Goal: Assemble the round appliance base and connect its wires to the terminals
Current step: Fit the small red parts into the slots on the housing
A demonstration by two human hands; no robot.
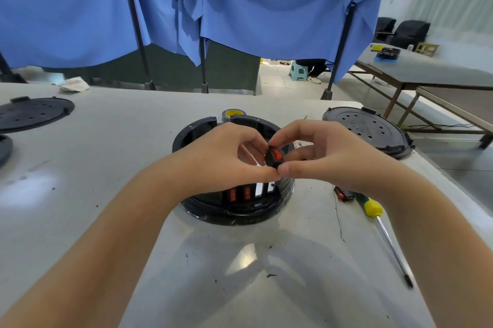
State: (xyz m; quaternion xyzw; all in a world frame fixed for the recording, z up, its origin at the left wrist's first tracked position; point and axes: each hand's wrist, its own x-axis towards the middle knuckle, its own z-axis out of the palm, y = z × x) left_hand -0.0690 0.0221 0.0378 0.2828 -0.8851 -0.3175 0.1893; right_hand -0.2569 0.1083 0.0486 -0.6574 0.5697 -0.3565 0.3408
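Centrally, both hands (277,157) pinching red rocker switch (276,156), just above round base (192,130)

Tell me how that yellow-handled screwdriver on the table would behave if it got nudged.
The screwdriver looks rigid, so it should move as one piece. Its rounded handle and thin shaft lie flat on the smooth table, so it may roll or pivot sideways. It probably feels handle-heavy.

1. A yellow-handled screwdriver (384,231) lies near the right edge of the tabletop (106,167).
2. A crumpled white rag (74,84) sits at the far left edge.
3. A roll of grey tape (234,114) stands near the far edge, at the middle.
4. Blue cloth (240,7) hangs behind the tabletop.
5. A green stool (298,70) stands on the floor beyond.
6. A second table (426,71) stands at right.
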